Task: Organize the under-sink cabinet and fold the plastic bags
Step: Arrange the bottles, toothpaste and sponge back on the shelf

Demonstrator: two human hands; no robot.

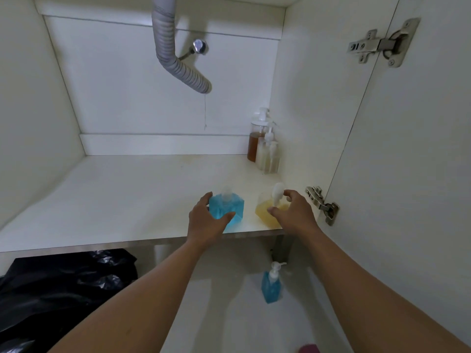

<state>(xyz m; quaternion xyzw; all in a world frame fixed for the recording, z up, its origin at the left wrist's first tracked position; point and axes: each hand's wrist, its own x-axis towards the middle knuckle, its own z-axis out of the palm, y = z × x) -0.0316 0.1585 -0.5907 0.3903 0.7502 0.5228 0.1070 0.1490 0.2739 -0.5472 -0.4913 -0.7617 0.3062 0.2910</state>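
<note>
A blue pump bottle (233,206) stands near the front edge of the white cabinet floor (127,200). My left hand (206,222) grips it, fingers and thumb curled round its left and front sides. Just to its right stands a yellow pump bottle (265,212). My right hand (293,212) holds that one from the right, with fingertips at its white pump. A crumpled black plastic bag (58,289) lies on the floor at the lower left, outside the cabinet.
Three pump bottles (263,146) cluster in the cabinet's back right corner. A grey corrugated drain hose (175,64) hangs from above at the back. Another blue pump bottle (271,284) stands on the floor below the cabinet. The open door with hinges (322,203) is at right.
</note>
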